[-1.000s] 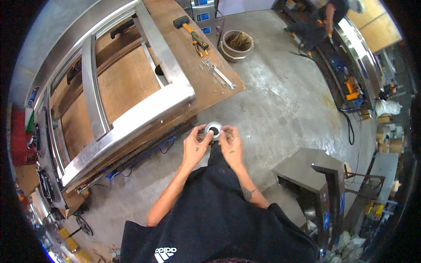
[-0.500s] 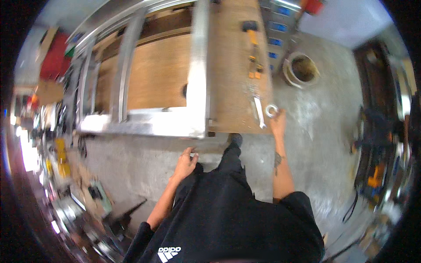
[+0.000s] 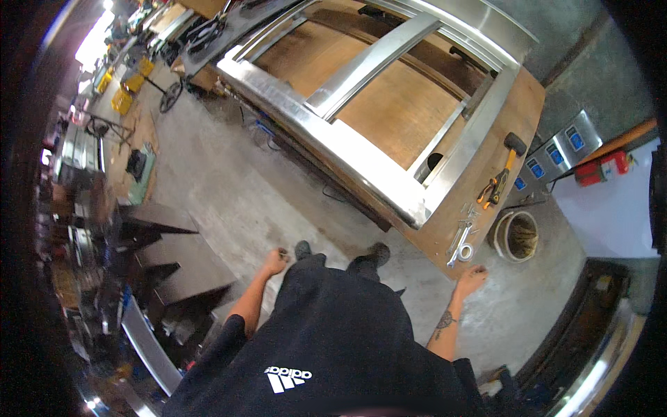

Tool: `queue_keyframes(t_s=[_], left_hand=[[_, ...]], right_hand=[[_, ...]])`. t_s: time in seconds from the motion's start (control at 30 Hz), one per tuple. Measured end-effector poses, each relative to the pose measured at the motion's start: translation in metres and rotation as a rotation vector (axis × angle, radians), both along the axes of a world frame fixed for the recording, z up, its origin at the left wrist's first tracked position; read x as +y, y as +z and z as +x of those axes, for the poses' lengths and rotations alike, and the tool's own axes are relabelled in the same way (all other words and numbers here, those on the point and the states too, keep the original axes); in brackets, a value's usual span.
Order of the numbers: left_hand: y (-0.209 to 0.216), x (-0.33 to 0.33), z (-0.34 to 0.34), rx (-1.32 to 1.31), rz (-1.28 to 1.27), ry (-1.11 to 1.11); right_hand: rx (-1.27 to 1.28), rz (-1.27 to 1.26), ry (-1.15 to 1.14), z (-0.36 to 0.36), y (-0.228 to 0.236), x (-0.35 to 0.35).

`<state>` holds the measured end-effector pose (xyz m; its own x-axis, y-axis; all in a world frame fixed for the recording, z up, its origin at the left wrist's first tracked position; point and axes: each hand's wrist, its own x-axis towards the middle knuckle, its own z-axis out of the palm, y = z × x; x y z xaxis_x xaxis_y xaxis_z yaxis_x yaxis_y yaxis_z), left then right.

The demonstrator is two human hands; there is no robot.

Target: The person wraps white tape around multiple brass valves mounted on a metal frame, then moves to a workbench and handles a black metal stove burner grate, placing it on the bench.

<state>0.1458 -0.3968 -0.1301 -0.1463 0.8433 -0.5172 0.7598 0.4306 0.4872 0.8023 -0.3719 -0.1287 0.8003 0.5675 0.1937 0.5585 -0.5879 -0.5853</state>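
Note:
My right hand [image 3: 472, 279] is just off the near right corner of the wooden tabletop [image 3: 425, 243], its fingers loosely bent and nothing visible in them. Close to its fingertips, a pale ring like a small tape roll [image 3: 465, 252] lies on the wood. Beside and partly under it are wrenches [image 3: 455, 254]. Small hardware pieces [image 3: 468, 210] are scattered farther up the board. Beyond these sit orange-handled pliers [image 3: 492, 192] and a black-headed mallet [image 3: 512, 154]. Low at my left side hangs my left hand [image 3: 276, 261], fingers loosely curled, holding nothing I can see.
A shiny metal frame [image 3: 295, 104] covers most of the table. To the right stands a pale bucket [image 3: 497, 235] on the concrete floor [image 3: 229, 187], near a metal strip with blue sockets [image 3: 554, 151]. Dark angular metal pieces [image 3: 170, 278] are at my left.
My right hand has let go of the pale ring, which now lies by the wrenches. The view has swung round, so the table and frame appear tilted. My left hand stays low.

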Motion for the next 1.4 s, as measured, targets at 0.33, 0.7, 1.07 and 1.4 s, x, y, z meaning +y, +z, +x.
queue_keyframes(t_s=[0.33,0.7,1.07,1.4], left_hand=[[-0.021,-0.097,-0.117,-0.433,-0.176,0.646],[-0.087,-0.222,-0.307,-0.612,-0.015,1.020],[-0.101,-0.408,-0.292,-0.771,-0.016,1.254],[-0.098,-0.396,-0.287,-0.771,0.020,0.963]], right_hand=[[-0.074,-0.023,-0.078,-0.106,-0.021,-0.047],[0.627,-0.698,0.464,-0.336,-0.049,-0.146],[0.515,-0.710,0.710,-0.453,0.013,-0.083],[0.319,-0.729,0.906,-0.490,-0.022,-0.088]])
